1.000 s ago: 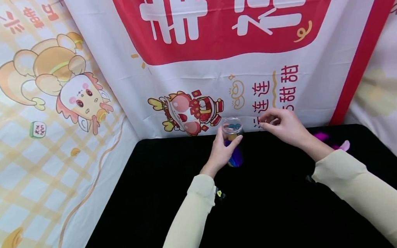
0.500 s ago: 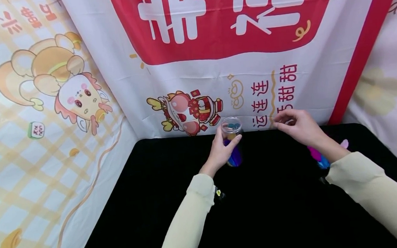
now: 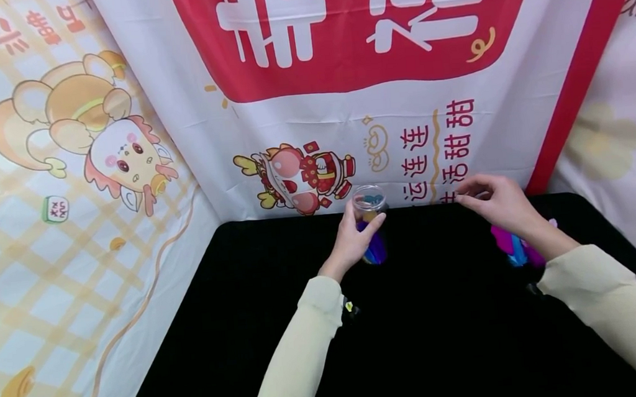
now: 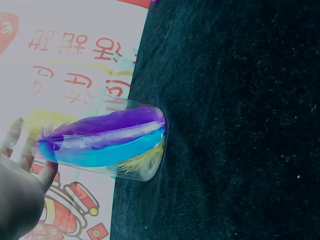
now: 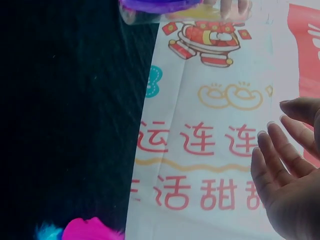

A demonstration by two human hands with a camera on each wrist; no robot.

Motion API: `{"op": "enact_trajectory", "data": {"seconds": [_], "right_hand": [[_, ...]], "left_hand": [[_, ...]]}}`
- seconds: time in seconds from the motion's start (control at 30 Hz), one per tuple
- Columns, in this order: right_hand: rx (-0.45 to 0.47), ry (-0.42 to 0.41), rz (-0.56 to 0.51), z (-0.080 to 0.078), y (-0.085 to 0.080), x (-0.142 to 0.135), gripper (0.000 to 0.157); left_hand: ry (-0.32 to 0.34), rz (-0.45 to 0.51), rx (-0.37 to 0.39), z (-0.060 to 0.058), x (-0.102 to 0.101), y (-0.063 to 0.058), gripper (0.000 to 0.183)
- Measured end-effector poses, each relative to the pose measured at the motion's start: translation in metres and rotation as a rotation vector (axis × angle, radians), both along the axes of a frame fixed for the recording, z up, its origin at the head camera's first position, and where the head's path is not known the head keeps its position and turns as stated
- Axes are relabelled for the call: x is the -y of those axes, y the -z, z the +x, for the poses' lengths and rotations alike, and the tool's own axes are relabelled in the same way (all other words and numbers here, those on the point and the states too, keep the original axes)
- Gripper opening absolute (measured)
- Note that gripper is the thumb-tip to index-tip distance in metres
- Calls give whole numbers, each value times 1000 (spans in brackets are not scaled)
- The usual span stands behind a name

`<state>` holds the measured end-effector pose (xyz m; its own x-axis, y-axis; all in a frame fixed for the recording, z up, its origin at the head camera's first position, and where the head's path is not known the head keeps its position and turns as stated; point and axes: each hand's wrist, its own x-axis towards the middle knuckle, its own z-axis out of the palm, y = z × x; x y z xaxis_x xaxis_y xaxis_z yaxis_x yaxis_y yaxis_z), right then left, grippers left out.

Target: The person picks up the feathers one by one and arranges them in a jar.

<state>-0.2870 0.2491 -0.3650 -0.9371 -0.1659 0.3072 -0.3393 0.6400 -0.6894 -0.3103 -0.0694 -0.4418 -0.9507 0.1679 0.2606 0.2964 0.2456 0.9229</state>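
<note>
My left hand [image 3: 350, 238] grips a clear plastic jar [image 3: 370, 202] near its rim, upright at the far edge of the black table. Inside the jar, purple and blue feathers [image 4: 107, 137] lie lengthwise, with yellow fluff [image 4: 145, 162] by the base. My right hand [image 3: 502, 204] hovers to the right of the jar, well apart from it. In the right wrist view its fingers [image 5: 285, 150] are loosely bent, thumb apart from them, and nothing shows between them. Below that wrist lies a small pile of magenta, blue and purple feathers [image 3: 517, 252], partly hidden by the forearm.
A black cloth-covered table [image 3: 418, 328] spreads under both arms. Directly behind it hangs a white and red printed curtain [image 3: 389, 102]. More printed cloth [image 3: 91, 241] stands along the left side, and a pale sheet [image 3: 617, 156] along the right.
My right hand has moved away from the jar toward the right, and more of the feather pile shows below its wrist. My left hand and the jar stay nearly still.
</note>
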Motion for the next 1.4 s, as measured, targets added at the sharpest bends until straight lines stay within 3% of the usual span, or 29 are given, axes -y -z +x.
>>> {"op": "enact_trajectory", "data": {"seconds": [0.3, 0.77, 1.17, 1.4], "right_hand": [[37, 36, 24, -3, 10, -24, 33], [63, 110, 120, -19, 50, -63, 37], [129, 60, 164, -25, 74, -77, 45], [175, 89, 205, -25, 80, -81, 51]], "left_hand": [[1, 7, -21, -2, 1, -2, 65], [3, 9, 7, 1, 0, -1, 63], [-3, 11, 8, 0, 1, 1, 62], [1, 12, 22, 1, 1, 1, 63]]}}
